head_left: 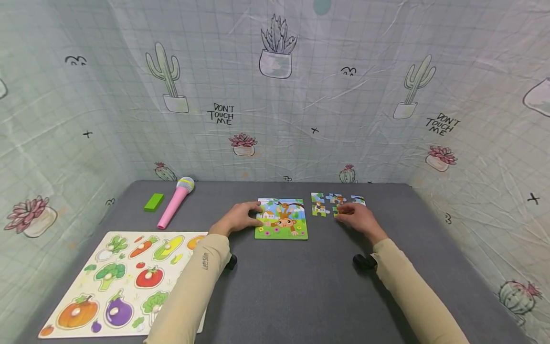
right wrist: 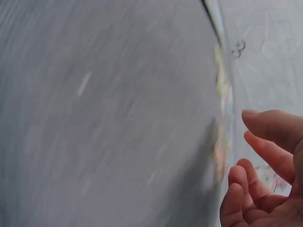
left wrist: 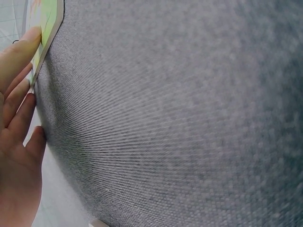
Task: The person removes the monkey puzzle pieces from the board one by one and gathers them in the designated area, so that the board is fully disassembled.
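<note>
The right grip (head_left: 360, 220) hangs over the near side of the loose pieces (head_left: 319, 209), thumb and forefinger parted by a narrow gap; no piece shows between them. The relation that seems to matter is here: the pieces lie just under and beyond these fingertips, spread mostly left to right, and this hand is much the nearer. The left grip (head_left: 236, 217) has thumb and fingers spread loosely along the left edge of the monkey board (head_left: 285, 234), touching it. That board, nearly square with no clear long axis, lies flat on the surface (head_left: 296, 291) between the hands.

Farther left are a pink microphone (head_left: 173, 205), a green block (head_left: 153, 202) and the vegetable board (head_left: 83, 284), its right part covered by the left sleeve (head_left: 193, 282).

The right hand hides some pieces, so their number is uncertain. The right wrist view blurs them; the left one cuts off most of the monkey board.
</note>
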Available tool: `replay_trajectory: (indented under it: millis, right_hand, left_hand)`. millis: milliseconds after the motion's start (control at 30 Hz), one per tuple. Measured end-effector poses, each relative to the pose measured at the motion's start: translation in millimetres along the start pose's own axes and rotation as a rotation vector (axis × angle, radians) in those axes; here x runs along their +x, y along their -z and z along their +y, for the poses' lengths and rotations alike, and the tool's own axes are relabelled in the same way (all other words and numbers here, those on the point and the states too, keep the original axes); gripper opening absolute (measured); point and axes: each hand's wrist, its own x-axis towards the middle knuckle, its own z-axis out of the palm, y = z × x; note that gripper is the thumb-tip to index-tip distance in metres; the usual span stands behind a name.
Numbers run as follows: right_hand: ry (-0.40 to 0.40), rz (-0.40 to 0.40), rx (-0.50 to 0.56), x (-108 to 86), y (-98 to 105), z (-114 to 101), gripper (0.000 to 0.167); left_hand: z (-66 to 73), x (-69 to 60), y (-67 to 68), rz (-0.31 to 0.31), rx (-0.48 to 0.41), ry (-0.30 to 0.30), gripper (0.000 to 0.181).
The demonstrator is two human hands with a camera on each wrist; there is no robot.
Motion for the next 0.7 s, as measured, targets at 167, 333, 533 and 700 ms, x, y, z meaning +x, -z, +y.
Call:
replay_trajectory:
  millis: [167, 333, 533, 700]
  right_hand:
    - [0.047, -0.042, 0.052, 2.1, -12, -25, 0.042]
    - [0.159, -0.165, 0.056, 3.8, -34, -53, 0.041]
    - [0.176, -0.228, 0.103, 7.5, -56, -72, 0.042]
    - [0.110, -0.188, 0.154, 13.0, -68, -72, 0.041]
  left_hand:
    - [-0.6, 1.2, -0.9, 0.004, 0.011, 0.009, 0.047]
    - [-0.6, 2.2, -1.8, 0.014, 0.031, 0.006, 0.046]
    - [0.3, 1.8, -2.3, 0.018, 0.027, 0.001, 0.046]
    - [-1.0, 0.7, -3.2, 0.023, 0.003, 0.002, 0.046]
